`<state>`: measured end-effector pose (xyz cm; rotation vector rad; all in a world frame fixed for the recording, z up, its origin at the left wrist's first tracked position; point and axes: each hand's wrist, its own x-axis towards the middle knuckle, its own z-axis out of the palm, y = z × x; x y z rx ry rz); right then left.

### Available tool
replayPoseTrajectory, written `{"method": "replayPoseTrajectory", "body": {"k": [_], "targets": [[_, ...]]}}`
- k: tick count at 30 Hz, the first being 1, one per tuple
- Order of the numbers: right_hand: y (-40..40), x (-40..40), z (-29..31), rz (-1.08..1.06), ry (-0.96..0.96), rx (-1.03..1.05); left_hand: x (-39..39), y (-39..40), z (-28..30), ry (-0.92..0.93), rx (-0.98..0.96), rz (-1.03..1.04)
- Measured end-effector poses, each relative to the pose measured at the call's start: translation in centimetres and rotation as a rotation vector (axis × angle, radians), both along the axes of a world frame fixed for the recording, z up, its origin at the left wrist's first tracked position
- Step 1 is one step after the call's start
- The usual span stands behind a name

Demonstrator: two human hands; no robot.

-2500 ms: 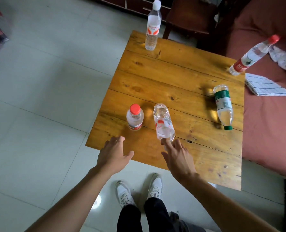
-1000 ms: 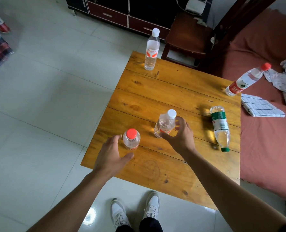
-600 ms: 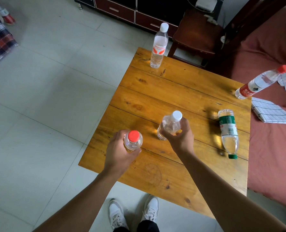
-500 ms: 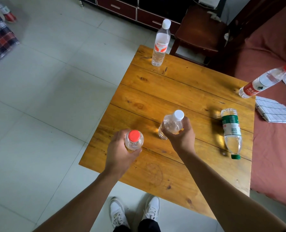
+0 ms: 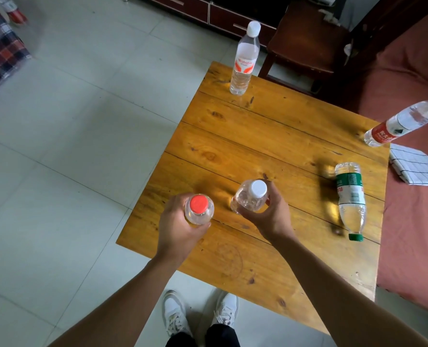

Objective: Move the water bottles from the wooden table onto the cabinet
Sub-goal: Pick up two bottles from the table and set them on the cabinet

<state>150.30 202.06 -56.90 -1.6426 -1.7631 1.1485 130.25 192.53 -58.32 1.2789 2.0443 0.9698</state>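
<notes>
My left hand (image 5: 176,229) is wrapped around a red-capped water bottle (image 5: 199,207), held upright over the near left part of the wooden table (image 5: 258,146). My right hand (image 5: 270,214) grips a white-capped bottle (image 5: 251,199), tilted slightly, just beside the first. A tall white-capped bottle (image 5: 244,58) stands at the table's far left corner. A green-labelled bottle (image 5: 350,199) lies on its side near the right edge. A red-labelled bottle (image 5: 403,125) stands at the far right corner. The dark cabinet (image 5: 208,11) runs along the top edge.
A dark wooden chair (image 5: 305,41) stands behind the table. A reddish bed or sofa (image 5: 413,221) with a folded checked cloth (image 5: 418,164) borders the table's right side. Pale floor tiles spread to the left, with a plaid fabric (image 5: 0,51) at the far left. My white shoes (image 5: 200,314) are below.
The lying bottle was stood up and gripped by my right hand; my left hand closed on the red-capped bottle. Both bottles now sit slightly higher in my hands.
</notes>
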Motion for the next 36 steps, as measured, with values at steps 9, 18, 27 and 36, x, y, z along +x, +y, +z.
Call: {"method": "replayPoseTrajectory", "body": {"k": [9,18,27,36], "targets": [[-1.0,0.6,0.0,-0.099,0.097,-0.031,0.2,-0.1,1.1,0.007,-0.012,0.090],[-2.9,0.4,7.3,0.028,0.088,0.038,-1.1,-0.9,8.8,-0.026,0.045,0.102],[-2.8,-1.1,20.9,0.006,0.068,0.198,-2.8,-0.2,22.5,-0.046,0.156,0.138],[-4.7,-2.9,35.8,-0.057,0.183,0.409,-4.5,-0.7,38.5,-0.159,0.300,0.164]]}}
